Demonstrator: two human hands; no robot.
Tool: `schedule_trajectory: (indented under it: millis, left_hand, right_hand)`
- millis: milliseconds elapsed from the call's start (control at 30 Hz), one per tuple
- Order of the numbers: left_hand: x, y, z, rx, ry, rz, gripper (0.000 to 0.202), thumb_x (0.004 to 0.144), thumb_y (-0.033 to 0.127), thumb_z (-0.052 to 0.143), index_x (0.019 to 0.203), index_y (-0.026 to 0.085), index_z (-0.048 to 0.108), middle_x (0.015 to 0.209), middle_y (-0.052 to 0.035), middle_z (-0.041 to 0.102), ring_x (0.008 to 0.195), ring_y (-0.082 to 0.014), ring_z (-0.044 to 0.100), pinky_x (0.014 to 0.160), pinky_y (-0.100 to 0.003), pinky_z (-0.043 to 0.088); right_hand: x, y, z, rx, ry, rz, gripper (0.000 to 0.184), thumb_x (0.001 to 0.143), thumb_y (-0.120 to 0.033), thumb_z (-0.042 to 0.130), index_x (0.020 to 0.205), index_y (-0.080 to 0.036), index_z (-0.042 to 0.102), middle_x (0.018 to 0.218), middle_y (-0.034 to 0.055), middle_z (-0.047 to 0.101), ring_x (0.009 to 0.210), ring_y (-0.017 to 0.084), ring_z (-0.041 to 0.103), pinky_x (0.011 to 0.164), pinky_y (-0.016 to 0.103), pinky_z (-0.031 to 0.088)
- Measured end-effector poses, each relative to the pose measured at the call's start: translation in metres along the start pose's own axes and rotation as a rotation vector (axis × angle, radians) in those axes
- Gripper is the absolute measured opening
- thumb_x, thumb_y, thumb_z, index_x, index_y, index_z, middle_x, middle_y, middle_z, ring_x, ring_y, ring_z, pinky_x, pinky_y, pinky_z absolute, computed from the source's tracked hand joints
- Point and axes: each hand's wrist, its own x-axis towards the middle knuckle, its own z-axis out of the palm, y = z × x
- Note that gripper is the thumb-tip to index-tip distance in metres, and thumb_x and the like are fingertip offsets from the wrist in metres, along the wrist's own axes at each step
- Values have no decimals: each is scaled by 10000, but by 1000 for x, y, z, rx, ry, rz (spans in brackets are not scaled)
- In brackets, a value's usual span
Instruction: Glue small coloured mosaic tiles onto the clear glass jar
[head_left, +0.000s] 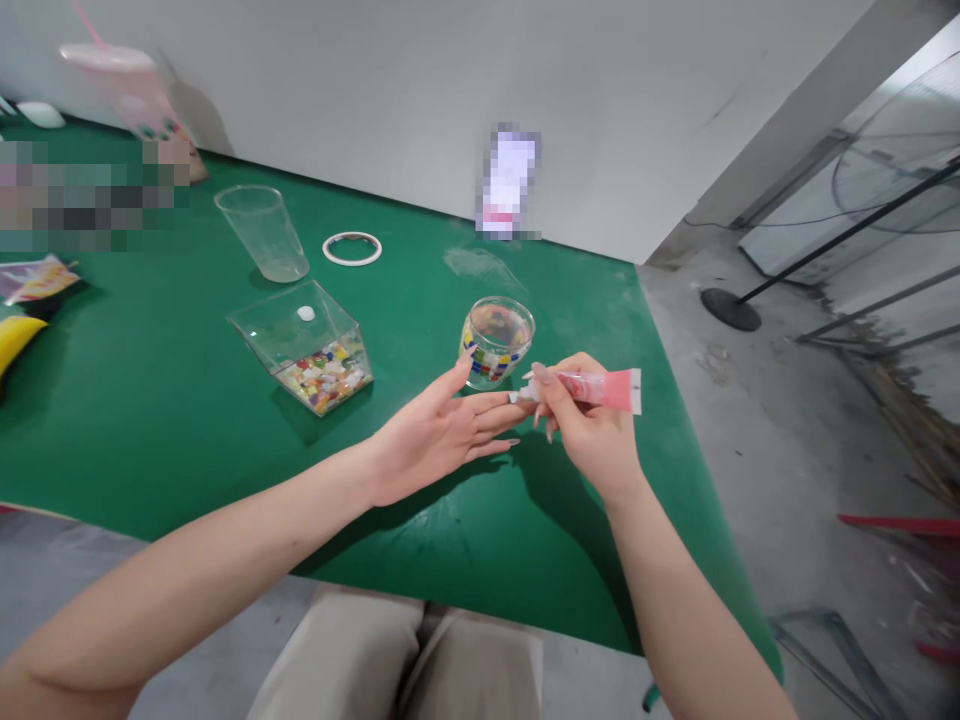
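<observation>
My right hand [592,430] grips a pink squeeze tube [600,388], its crimped end pointing right. The tube's pale nozzle meets the fingertips of my left hand [439,430]. That hand is turned palm up with its fingers stretched out and nothing resting on the palm. Just behind the fingers stands a round glass cup [496,340] with rows of coloured mosaic pieces on its side; my left thumb overlaps its edge. To the left, a clear angular container [330,375] holds many small coloured mosaic pieces.
On the green table [187,430] are a clear plastic cup [266,235], a white ring [352,249] and colourful packets at the left. A pink cup with straw [135,95] stands by the wall. A lit phone [510,180] leans there too. A stand base [731,309] rests on the floor.
</observation>
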Motion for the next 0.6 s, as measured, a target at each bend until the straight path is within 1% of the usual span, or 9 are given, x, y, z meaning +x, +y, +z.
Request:
schedule_trajectory:
  millis: [167,400,600]
  left_hand:
    - [-1,1,0,-5,-6,9,782,925,634,155,1431,70,348,1517,-125,345,1419,-243,278,1131,-385,214]
    - [2,-2,-1,21,5,-9,812,918,640,110,1452,59,305,1523,-130,334,1432,-258,241,1126,-403,205]
    - [2,-3,-3,68,-22,-17,798,922,632,73,1466,88,287,1529,-101,330,1447,-245,199,1125,-395,211]
  right_hand:
    - [0,1,0,6,1,0,267,839,-395,653,716,-181,551,510,-67,548,389,57,482,403,188,399]
    - [0,0,0,-22,-31,-25,261,864,-374,623,707,-182,543,521,-64,549,420,57,495,455,197,421]
    - [0,0,0,-45,-45,-17,275,862,-381,623,690,-180,549,531,-55,554,444,68,524,479,210,434]
